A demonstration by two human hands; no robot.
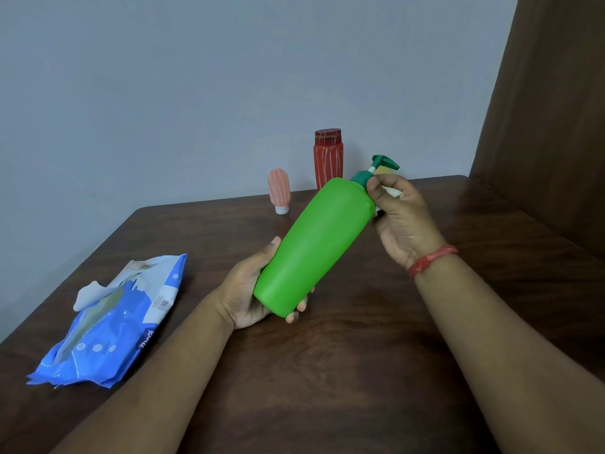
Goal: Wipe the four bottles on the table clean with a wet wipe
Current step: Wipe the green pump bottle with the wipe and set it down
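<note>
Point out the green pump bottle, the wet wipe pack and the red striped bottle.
green pump bottle [314, 244]: head view, middle of the green body.
wet wipe pack [108, 326]: head view, centre of the blue wrapper.
red striped bottle [328, 162]: head view, front of the body below the cap.

— What do we see on the dark wooden table [327, 371]?
— A blue wipes pack [108, 322] at our left; far back, an upright red bottle [328, 158] and a pink tube [279, 191] standing on its cap.

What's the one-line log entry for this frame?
left hand: holds green pump bottle base, tilted | right hand: wet wipe at neck | two bottles standing behind
</note>
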